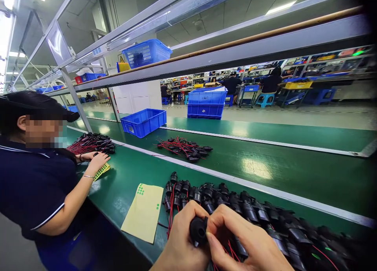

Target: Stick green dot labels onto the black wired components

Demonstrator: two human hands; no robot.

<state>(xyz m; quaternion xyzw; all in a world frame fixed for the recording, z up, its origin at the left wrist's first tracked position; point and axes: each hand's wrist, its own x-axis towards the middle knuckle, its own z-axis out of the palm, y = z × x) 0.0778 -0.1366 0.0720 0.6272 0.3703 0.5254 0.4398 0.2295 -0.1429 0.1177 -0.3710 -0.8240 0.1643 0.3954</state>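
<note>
- Hands at bottom centre of the head view: left hand (181, 243) and right hand (244, 239) meet on one black socket part (198, 231), held just above the near edge of the green bench (265, 169).
- Left hand: fingers curled round the part's left side and back, closed on it.
- Right hand: fingertips (212, 233) pressed against the part's right side, pinching it; red wires (231, 250) trail down from there between the hands.
- Row of like black parts (235, 202) with red leads lies on the bench just beyond the hands, running off right.
- Yellow sticker sheet (144, 216) lies flat, left of the hands; a few green dots in its top corner.
- Co-worker (35, 176) at left, in a dark shirt and cap, both hands by another wire bundle (92, 142).
- Third bundle (184, 147) lies mid-bench; blue crate (143, 121) sits beyond it.
</note>
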